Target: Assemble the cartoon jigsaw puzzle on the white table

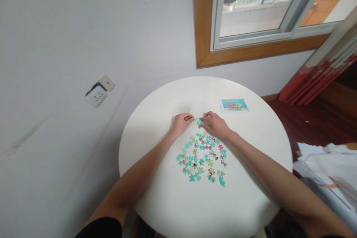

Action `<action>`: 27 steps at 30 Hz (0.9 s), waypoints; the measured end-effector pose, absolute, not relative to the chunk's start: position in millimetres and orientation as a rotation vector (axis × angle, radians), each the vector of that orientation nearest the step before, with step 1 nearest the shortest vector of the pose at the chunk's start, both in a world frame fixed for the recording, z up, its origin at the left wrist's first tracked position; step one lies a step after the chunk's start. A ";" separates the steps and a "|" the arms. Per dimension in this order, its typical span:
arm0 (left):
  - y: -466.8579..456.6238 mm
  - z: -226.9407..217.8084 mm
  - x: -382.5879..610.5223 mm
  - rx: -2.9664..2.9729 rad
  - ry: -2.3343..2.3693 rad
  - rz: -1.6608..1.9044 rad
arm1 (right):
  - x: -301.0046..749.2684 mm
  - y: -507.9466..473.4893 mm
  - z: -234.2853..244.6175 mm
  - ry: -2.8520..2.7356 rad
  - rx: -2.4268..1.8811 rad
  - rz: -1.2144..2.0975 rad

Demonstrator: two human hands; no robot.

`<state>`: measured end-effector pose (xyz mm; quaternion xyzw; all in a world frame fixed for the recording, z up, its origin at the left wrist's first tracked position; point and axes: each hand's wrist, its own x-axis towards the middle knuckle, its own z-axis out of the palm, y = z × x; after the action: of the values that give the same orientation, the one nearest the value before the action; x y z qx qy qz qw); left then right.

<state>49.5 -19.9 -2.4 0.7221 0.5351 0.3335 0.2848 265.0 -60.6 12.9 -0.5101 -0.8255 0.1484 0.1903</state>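
Observation:
Both hands rest on a round white table (167, 200), just beyond a scatter of several small teal and pink jigsaw pieces (203, 158). My left hand (182, 123) has its fingers curled, pinching at a small joined bit of puzzle (199, 121) that lies between the two hands. My right hand (216, 124) is closed too, its fingertips pressed on the same bit from the right. A small printed picture card (234, 104) with cartoon figures lies flat further back on the right.
The table stands against a grey wall with a socket (96, 97) at the left. A wood-framed window (256, 50) is behind, a red and cream curtain (320, 74) at the right. White papers (326, 163) lie low on the right.

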 end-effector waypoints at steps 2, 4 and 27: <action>-18.1 -3.1 49.0 1.929 1.439 0.881 | 264.4 -60.2 11.6 -2.317 -1.431 0.409; -15.4 -3.7 48.9 1.929 1.446 0.862 | 264.0 -59.8 10.5 -2.314 -1.433 0.402; -13.7 -3.6 52.3 2.198 1.562 0.751 | 264.4 -59.1 10.5 -2.297 -1.455 0.416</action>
<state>52.3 -13.7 -3.6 0.7737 0.5499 0.2644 0.1706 264.4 -59.1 10.5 -0.5188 -0.8193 0.1482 0.1943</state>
